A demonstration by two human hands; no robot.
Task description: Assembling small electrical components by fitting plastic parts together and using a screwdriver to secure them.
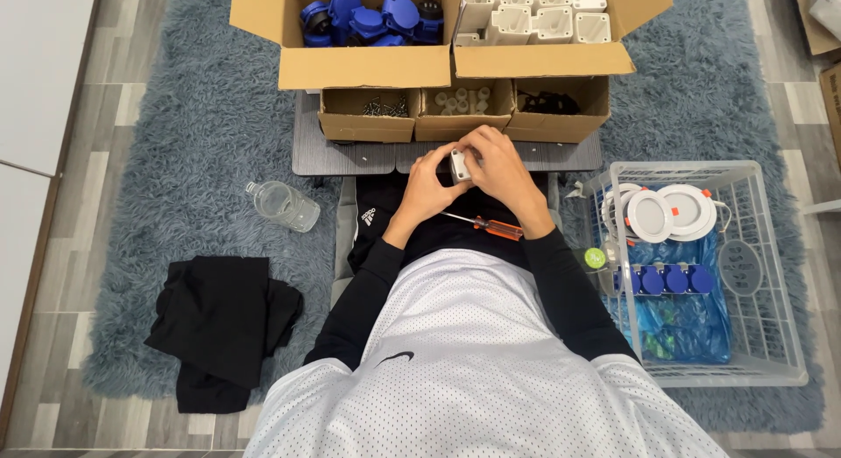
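Both our hands meet over the lap, just short of the low grey table's [350, 156] edge: our left hand [427, 188] cups the small white plastic block [459, 165] from its left, and our right hand [501, 171] curls over it from the right and above (fingers hide most of it). Nearer us, the orange-handled screwdriver [486, 225] lies on the lap beneath the right wrist, tip pointing left.

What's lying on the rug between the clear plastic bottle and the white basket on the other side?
In the head view, the person's lap lies between the bottle and the basket, with an orange-handled screwdriver resting on it.
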